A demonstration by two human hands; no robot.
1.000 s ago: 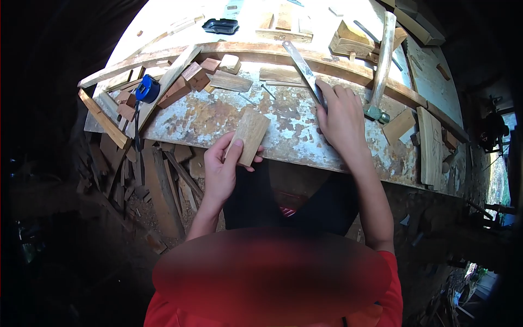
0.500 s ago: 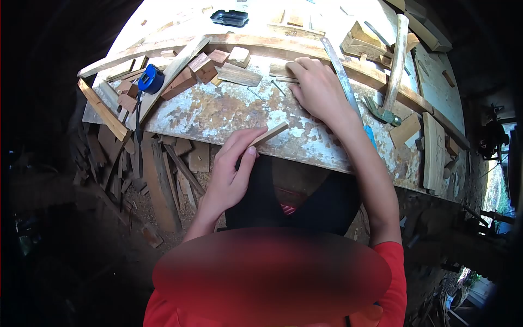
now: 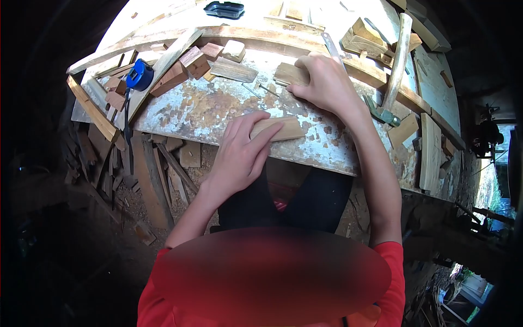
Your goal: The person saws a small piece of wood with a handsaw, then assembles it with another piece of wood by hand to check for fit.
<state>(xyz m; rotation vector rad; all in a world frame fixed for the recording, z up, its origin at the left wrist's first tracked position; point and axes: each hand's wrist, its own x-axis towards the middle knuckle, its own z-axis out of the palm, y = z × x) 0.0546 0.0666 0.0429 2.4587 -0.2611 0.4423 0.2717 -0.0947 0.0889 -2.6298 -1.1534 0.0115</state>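
Near the bench's front edge, my left hand [image 3: 242,147] is closed on a short flat piece of wood [image 3: 291,129], which lies flat on the worn bench top. Farther forward, my right hand [image 3: 329,84] has its thumb and fingers around a second small piece of wood [image 3: 291,74]. Beneath that piece the edge of another thin piece shows. Two loose nails [image 3: 269,90] lie just left of my right hand. Behind it, a metal ruler [image 3: 329,44] is partly hidden by the hand and forearm.
A hammer [image 3: 388,115] leans with its handle on a long beam [image 3: 245,37], beside a wooden plane [image 3: 362,39]. Left are a blue tape measure [image 3: 140,75], several wood blocks [image 3: 195,62] and a slanted strip [image 3: 163,68]. A black tray [image 3: 224,9] sits at the back.
My left hand has moved forward with its wood piece, which was tilted at the bench edge and now lies flat. My right hand's wood piece has turned and shows more of its face.
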